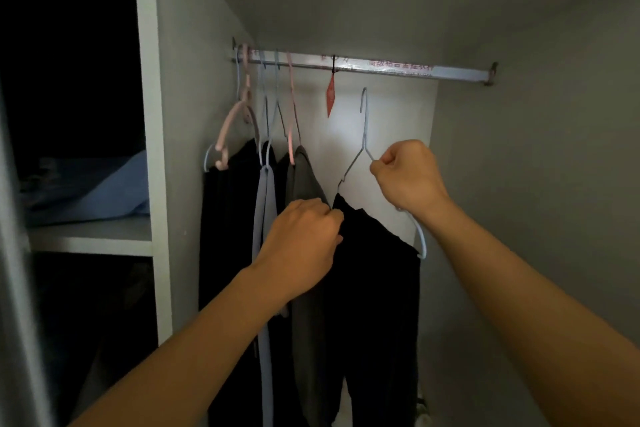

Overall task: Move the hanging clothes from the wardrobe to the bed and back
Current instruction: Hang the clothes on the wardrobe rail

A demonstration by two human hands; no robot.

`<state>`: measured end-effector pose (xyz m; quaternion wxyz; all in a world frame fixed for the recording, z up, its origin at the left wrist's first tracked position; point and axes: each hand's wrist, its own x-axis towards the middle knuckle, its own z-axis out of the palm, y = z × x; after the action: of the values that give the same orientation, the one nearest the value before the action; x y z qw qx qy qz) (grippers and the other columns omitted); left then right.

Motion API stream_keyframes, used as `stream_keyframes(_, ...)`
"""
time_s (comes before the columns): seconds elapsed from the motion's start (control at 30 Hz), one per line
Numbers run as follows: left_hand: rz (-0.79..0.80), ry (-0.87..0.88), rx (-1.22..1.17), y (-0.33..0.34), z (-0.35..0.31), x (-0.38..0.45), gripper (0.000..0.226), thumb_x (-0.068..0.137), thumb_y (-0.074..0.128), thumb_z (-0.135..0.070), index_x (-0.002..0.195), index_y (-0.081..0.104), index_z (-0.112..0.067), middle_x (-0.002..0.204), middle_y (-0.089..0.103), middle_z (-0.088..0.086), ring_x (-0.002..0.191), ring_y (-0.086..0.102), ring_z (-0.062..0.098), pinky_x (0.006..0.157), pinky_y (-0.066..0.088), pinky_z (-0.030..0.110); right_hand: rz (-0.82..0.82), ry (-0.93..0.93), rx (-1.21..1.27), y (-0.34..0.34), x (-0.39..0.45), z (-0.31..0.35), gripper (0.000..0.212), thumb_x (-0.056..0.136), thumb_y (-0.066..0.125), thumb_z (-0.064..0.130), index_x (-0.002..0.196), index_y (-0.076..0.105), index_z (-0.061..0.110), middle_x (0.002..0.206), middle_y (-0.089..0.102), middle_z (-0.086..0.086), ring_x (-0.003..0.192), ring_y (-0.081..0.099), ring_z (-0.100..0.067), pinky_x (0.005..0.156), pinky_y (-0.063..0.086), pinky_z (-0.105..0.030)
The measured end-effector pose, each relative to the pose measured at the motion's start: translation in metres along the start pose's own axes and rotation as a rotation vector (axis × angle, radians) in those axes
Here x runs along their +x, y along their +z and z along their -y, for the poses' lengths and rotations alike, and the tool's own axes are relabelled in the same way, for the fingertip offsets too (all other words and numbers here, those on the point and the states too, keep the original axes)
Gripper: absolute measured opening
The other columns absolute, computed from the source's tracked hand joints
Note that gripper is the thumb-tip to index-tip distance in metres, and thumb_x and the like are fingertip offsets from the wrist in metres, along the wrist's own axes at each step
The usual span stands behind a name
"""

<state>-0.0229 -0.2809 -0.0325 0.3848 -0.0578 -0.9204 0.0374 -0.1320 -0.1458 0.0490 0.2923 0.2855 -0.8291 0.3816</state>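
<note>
Inside the wardrobe a metal rail (398, 68) runs across the top. My right hand (407, 177) grips the shoulder of a thin blue wire hanger (363, 128), whose hook sits below the rail, off it. A black garment (377, 274) drapes over that hanger. My left hand (304, 243) pinches the black garment at its upper left edge. To the left, a grey garment (304, 184), a light blue one (265, 204) and another black one (228, 218) hang from pink and blue hangers on the rail.
A red tag (331, 97) dangles from the rail's middle. A white upright panel (156, 149) separates a left compartment, where folded blue fabric (97, 184) lies on a shelf (93, 239). The wardrobe's grey right wall (536, 184) stands close.
</note>
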Motion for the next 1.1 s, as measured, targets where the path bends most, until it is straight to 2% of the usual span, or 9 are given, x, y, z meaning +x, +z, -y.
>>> stream_keyframes(0.1,-0.070,0.062,0.058,-0.007,0.014,0.014,0.016,0.095,0.055,-0.017,0.106,0.066,-0.014,0.100,0.065,0.002,0.100,0.058,0.020,0.096,0.040,0.032,-0.044,-0.041,-0.093,0.011,0.026,0.018,0.027,0.087,0.060,0.010,0.073,0.066,-0.012,0.062,0.065,-0.023,0.048,0.058,-0.024,0.054,0.052,-0.031)
stream_keyframes(0.23,-0.172,0.146,0.104,-0.022,0.024,0.026,0.013,0.071,0.076,-0.002,0.077,0.067,-0.010,0.072,0.062,0.004,0.076,0.061,0.022,0.074,0.048,0.032,-0.064,-0.089,-0.153,0.018,0.056,0.040,0.028,0.089,0.061,0.011,0.076,0.068,-0.013,0.069,0.067,-0.026,0.051,0.058,-0.026,0.064,0.057,-0.037)
stream_keyframes(0.3,-0.210,0.180,0.136,-0.025,0.025,0.027,0.015,0.070,0.073,0.002,0.072,0.065,-0.011,0.069,0.060,0.003,0.073,0.059,0.022,0.072,0.046,0.031,-0.069,-0.107,-0.161,0.020,0.068,0.050,0.028,0.089,0.060,0.010,0.077,0.068,-0.014,0.066,0.066,-0.026,0.048,0.054,-0.023,0.065,0.058,-0.038)
stream_keyframes(0.4,-0.303,0.236,0.213,-0.028,0.025,0.029,0.020,0.074,0.051,0.006,0.067,0.061,-0.011,0.066,0.057,0.004,0.072,0.054,0.023,0.073,0.039,0.033,-0.073,-0.130,-0.157,0.026,0.084,0.061,0.032,0.090,0.060,0.011,0.065,0.061,-0.009,0.051,0.056,-0.016,0.044,0.049,-0.017,0.065,0.057,-0.037)
stream_keyframes(0.53,-0.353,0.231,0.281,-0.032,0.029,0.038,0.018,0.076,0.054,0.002,0.078,0.068,-0.009,0.075,0.064,0.006,0.089,0.060,0.028,0.085,0.035,0.036,-0.064,-0.151,-0.143,0.033,0.104,0.070,0.033,0.092,0.060,0.012,0.060,0.055,0.004,0.050,0.047,-0.003,0.044,0.044,-0.011,0.056,0.049,-0.027)
stream_keyframes(0.63,-0.368,0.178,0.285,-0.034,0.033,0.045,0.013,0.075,0.064,-0.001,0.084,0.072,-0.007,0.081,0.068,0.009,0.098,0.062,0.032,0.094,0.034,0.038,-0.051,-0.166,-0.143,0.034,0.119,0.075,0.030,0.091,0.063,0.013,0.063,0.057,0.005,0.051,0.048,-0.004,0.047,0.046,-0.012,0.059,0.051,-0.028)
stream_keyframes(0.8,-0.365,0.089,0.254,-0.033,0.038,0.050,0.019,0.072,0.066,0.003,0.088,0.072,-0.006,0.079,0.067,0.008,0.085,0.062,0.029,0.086,0.044,0.039,-0.055,-0.208,-0.122,0.039,0.141,0.083,0.027,0.087,0.061,0.008,0.061,0.054,0.006,0.050,0.047,-0.005,0.047,0.046,-0.014,0.064,0.055,-0.032)
stream_keyframes(0.9,-0.348,0.067,0.252,-0.032,0.039,0.050,0.018,0.074,0.064,0.001,0.088,0.072,-0.007,0.077,0.066,0.007,0.083,0.061,0.027,0.082,0.046,0.040,-0.025,-0.209,-0.109,0.051,0.149,0.084,0.020,0.089,0.060,0.009,0.070,0.061,0.002,0.056,0.050,-0.005,0.052,0.049,-0.014,0.068,0.056,-0.032)
stream_keyframes(1.1,-0.367,0.082,0.256,-0.030,0.042,0.049,0.016,0.075,0.068,0.001,0.088,0.074,-0.006,0.076,0.067,0.007,0.082,0.063,0.028,0.081,0.048,0.040,0.002,-0.179,-0.060,0.077,0.158,0.072,0.039,0.090,0.057,0.008,0.054,0.045,0.009,0.053,0.044,-0.004,0.048,0.042,-0.012,0.064,0.051,-0.027)
